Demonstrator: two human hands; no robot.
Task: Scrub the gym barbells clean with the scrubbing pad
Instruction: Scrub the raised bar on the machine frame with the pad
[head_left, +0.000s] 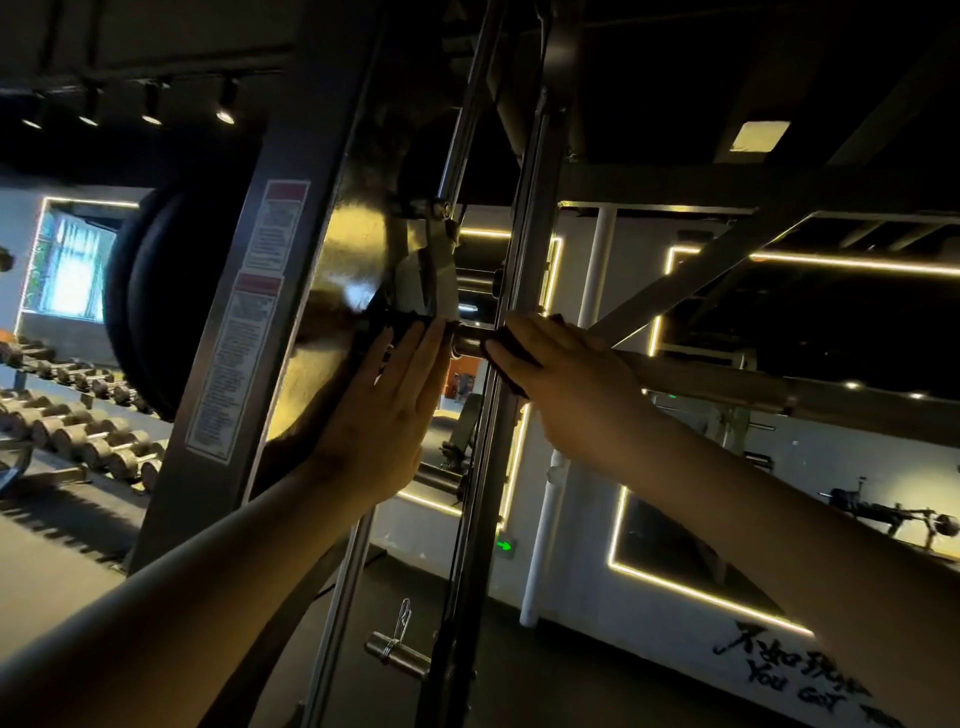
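Note:
A steel barbell (737, 387) runs from the rack's sliding carriage out to the right, at about head height. My right hand (566, 379) wraps over the bar close to the carriage and presses a dark scrubbing pad (506, 358) around it. My left hand (382, 415) lies flat with straight fingers against the shiny metal plate (353, 249) of the rack, its fingertips touching a dark block by the bar's collar (467, 340). Most of the pad is hidden under my fingers.
The rack's upright post (244, 322) with warning labels stands left of my hands, with black weight plates (140, 306) behind it. Guide rods (519, 249) rise between my hands. A dumbbell rack (78, 415) lines the left wall. A peg with a clip (397, 657) sticks out below.

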